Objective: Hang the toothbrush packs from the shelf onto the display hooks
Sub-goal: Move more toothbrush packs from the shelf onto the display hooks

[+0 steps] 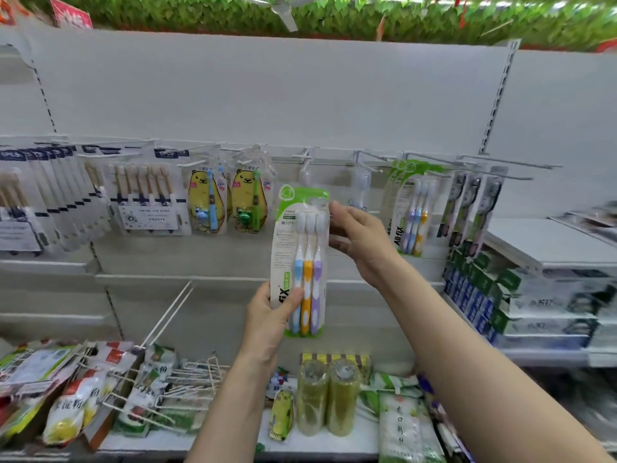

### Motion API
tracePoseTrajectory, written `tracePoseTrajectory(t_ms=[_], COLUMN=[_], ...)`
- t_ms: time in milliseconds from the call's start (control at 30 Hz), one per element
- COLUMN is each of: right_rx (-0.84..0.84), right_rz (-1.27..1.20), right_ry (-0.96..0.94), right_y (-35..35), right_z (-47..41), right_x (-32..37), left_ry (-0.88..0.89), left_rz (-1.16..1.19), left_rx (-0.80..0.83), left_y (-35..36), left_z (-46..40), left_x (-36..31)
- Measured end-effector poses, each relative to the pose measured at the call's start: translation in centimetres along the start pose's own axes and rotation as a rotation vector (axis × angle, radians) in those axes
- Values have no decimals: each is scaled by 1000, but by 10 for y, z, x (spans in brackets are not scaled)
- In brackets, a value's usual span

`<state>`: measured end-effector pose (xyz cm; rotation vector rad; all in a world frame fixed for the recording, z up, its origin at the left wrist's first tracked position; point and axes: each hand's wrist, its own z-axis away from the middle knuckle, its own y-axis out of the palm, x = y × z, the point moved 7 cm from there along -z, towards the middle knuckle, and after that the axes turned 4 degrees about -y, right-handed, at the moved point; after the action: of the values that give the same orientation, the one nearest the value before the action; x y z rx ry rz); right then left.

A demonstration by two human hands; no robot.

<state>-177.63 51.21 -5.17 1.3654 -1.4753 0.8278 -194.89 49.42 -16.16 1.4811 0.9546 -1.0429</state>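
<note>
A three-brush Allfix toothbrush pack [302, 262] is held upright in front of the display rail, between the yellow bear-card children's toothbrush packs [228, 202] on its left and the hanging Allfix packs [412, 217] of the same kind on its right. The left hand [270, 315] grips the pack's lower part, thumb curled over the front across the brush handles and the other fingers behind the card. The right hand [359, 237] is at the pack's upper right edge with its fingers [337, 208] loosely bent; they touch or nearly touch the card there, but a firm pinch cannot be made out.

The step in hand looks like the hanging itself: the pack is off the lower shelf [233, 442] and raised, with its hanging hole just below the empty white display hook [305, 157] above it. That hook seems the likely target, though the hooks [370, 162] to the right, which carry little or nothing in front, are also near.

The next move calls for lifting the pack a little, keeping it square to the rail, and lining the cut-out up with the hook's tip, so the card slides back along the wire. The right hand would do best steadying the top edge while the left hand pushes from below. A tilted card would catch on the tip.
</note>
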Motion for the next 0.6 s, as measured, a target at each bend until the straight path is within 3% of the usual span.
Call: tracePoseTrajectory(t_ms=[300,600], right_rx=[-87,-84], right_rz=[79,46], right_ry=[-47,-94], right_y=[-66,-162], right_z=[61,54], right_x=[31,50], left_ry=[-27,-9], left_rz=[-1,-64], left_rx=[81,69], left_y=[63,156], left_z=[44,42], left_x=[15,26])
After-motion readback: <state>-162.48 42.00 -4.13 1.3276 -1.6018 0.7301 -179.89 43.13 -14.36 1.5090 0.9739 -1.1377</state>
